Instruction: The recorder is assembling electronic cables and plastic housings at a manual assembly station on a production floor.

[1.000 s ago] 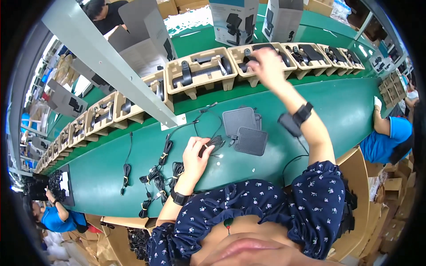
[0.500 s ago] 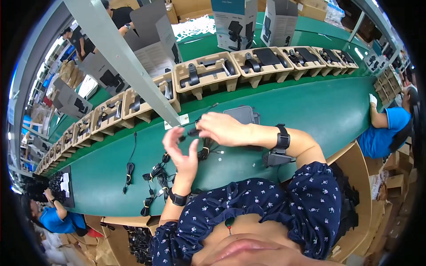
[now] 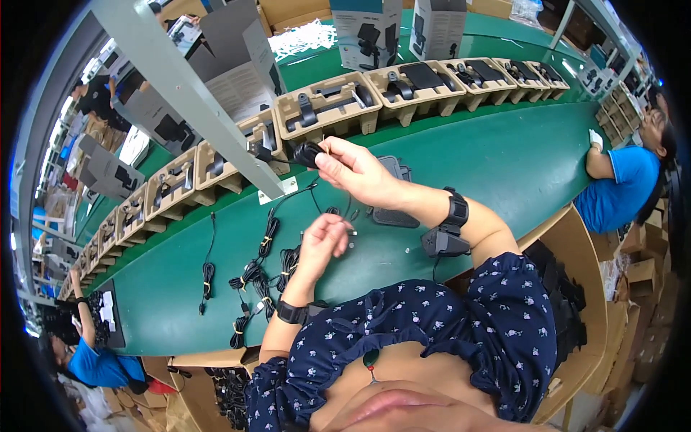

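My right hand [image 3: 360, 173] grips a coiled black cable [image 3: 308, 154] tied in a bundle, raised beside the front of a beige moulded tray [image 3: 345, 128] that holds black parts. My left hand [image 3: 324, 241] is lower, over the green table [image 3: 461, 162], with fingers and thumb pinched together. A thin dark strand runs down near its fingertips; what they hold is too small to make out. Several bundled black cables lie left of my left hand, among them one bundle [image 3: 268, 236] and another bundle [image 3: 209, 281]. A dark grey case [image 3: 394, 216] lies partly under my right forearm.
A row of beige trays curves along the table's far side, including one tray [image 3: 417, 101]. A grey metal post [image 3: 188, 93] stands at left. Printed boxes [image 3: 367, 36] stand behind. Co-workers in blue sit at the right [image 3: 626, 180] and left [image 3: 97, 363].
My hands have separated. The right has moved up toward the trays and now shows a coiled cable. My left has dropped nearer me, its spread fingers now pinched.
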### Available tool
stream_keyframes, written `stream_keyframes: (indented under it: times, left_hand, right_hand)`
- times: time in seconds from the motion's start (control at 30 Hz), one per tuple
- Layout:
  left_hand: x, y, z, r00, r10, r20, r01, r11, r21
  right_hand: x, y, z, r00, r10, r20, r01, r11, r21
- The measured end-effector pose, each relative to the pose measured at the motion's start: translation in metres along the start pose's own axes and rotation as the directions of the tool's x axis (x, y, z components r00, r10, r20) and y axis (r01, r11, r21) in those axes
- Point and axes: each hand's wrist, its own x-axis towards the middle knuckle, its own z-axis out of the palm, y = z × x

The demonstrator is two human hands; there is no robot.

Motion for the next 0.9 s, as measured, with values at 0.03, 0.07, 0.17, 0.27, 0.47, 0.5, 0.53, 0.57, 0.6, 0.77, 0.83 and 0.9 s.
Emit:
stream_keyframes:
  times: [0.03,0.07,0.17,0.27,0.47,0.5,0.53,0.57,0.6,0.77,0.83,0.9]
  left_hand:
    - [0.001,0.000,-0.007,1.000,-0.003,-0.031,0.003,1.000,0.007]
    - [0.004,0.000,-0.012,0.998,0.040,-0.051,-0.043,0.998,-0.056]
    - [0.000,0.002,-0.015,0.989,0.082,-0.123,-0.090,0.994,-0.061]
    - [-0.007,0.006,-0.014,0.973,0.128,-0.192,-0.157,0.977,-0.147]
    - [-0.015,0.027,-0.026,0.955,0.183,-0.235,-0.140,0.972,0.187]
    - [-0.017,0.025,-0.034,0.935,0.235,-0.266,-0.138,0.931,0.337]
    - [-0.020,0.023,-0.042,0.910,0.293,-0.295,-0.124,0.868,0.481]
    - [-0.025,0.025,-0.045,0.883,0.347,-0.316,-0.089,0.785,0.613]
    - [-0.030,0.024,-0.050,0.860,0.391,-0.328,-0.069,0.726,0.684]
    - [-0.060,0.015,-0.069,0.850,0.408,-0.335,0.063,0.552,0.831]
    - [-0.069,0.012,-0.073,0.858,0.391,-0.334,0.109,0.497,0.861]
    - [-0.077,0.008,-0.076,0.871,0.388,-0.301,0.126,0.415,0.901]
  right_hand:
    - [-0.006,-0.007,-0.003,0.998,-0.069,0.012,0.069,0.941,-0.330]
    - [-0.012,-0.009,-0.004,0.985,-0.152,0.082,0.172,0.825,-0.538]
    - [-0.028,0.023,0.002,0.857,-0.278,0.434,0.515,0.446,-0.732]
    - [-0.046,0.042,0.008,0.873,-0.199,0.445,0.479,0.517,-0.709]
    - [-0.020,0.012,-0.027,0.968,-0.224,0.115,0.191,0.355,-0.915]
    - [-0.009,0.017,-0.053,0.903,-0.419,0.090,0.213,0.257,-0.943]
    - [0.003,0.002,-0.070,0.927,-0.367,-0.072,0.046,0.304,-0.952]
    - [0.014,-0.007,-0.095,0.936,-0.299,-0.184,-0.127,0.201,-0.971]
    - [0.027,-0.010,-0.120,0.896,-0.376,-0.235,-0.172,0.195,-0.966]
    - [0.066,-0.004,-0.193,0.924,-0.218,-0.313,-0.354,-0.186,-0.916]
    - [0.077,0.004,-0.203,0.944,-0.109,-0.313,-0.331,-0.284,-0.900]
    - [0.089,0.010,-0.201,0.945,-0.008,-0.328,-0.304,-0.397,-0.866]
